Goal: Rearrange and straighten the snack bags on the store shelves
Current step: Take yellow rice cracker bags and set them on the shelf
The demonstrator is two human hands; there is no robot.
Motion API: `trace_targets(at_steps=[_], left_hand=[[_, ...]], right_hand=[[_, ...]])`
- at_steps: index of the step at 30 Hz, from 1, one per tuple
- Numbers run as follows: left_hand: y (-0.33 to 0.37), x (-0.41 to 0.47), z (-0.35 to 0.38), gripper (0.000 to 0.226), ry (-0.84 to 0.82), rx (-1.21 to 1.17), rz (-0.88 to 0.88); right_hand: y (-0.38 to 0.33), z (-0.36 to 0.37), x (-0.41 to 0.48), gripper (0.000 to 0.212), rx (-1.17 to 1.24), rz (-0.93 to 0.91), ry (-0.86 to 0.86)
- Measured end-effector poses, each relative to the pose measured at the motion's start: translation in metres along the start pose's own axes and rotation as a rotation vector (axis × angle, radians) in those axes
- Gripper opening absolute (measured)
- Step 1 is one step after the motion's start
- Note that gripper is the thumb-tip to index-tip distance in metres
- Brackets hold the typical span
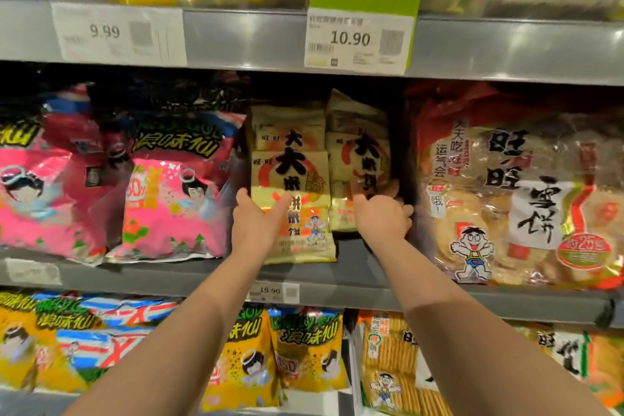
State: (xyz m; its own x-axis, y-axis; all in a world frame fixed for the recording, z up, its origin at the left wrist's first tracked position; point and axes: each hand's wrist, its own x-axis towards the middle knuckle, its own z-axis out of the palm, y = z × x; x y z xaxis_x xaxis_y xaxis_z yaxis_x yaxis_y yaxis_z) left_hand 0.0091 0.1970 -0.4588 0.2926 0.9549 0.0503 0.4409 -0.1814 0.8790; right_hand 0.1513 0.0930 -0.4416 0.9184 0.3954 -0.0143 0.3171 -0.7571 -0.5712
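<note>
standing, the front bag [293, 176] was pressed by the flat left hand [258, 223], the rear bag [358, 149] gripped by the right hand [381, 217]

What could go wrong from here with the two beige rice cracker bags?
The front beige bag stands near the shelf edge; a push from the left hand might tip it off. The right hand grips the leaning rear beige bag; tugging could crush its contents or skew it further.
</note>
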Motion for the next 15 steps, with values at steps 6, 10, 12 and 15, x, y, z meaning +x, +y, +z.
trace_targets(at_steps=[6,10,12,15], left_hand=[[0.005,-0.012,-0.007,0.08,0.056,0.04,-0.035],[0.023,-0.022,-0.018,0.069,0.06,-0.068,-0.006],[0.034,-0.026,-0.024,0.073,0.039,-0.135,0.001],[0.047,-0.033,-0.033,0.059,0.003,-0.227,-0.009]], right_hand=[[0.004,-0.004,0.0,0.074,0.222,0.071,-0.046],[0.01,-0.016,-0.005,0.075,0.489,0.099,-0.062],[0.006,-0.019,-0.004,0.082,0.679,0.122,-0.121],[0.0,-0.026,-0.011,0.109,1.072,0.237,-0.452]])
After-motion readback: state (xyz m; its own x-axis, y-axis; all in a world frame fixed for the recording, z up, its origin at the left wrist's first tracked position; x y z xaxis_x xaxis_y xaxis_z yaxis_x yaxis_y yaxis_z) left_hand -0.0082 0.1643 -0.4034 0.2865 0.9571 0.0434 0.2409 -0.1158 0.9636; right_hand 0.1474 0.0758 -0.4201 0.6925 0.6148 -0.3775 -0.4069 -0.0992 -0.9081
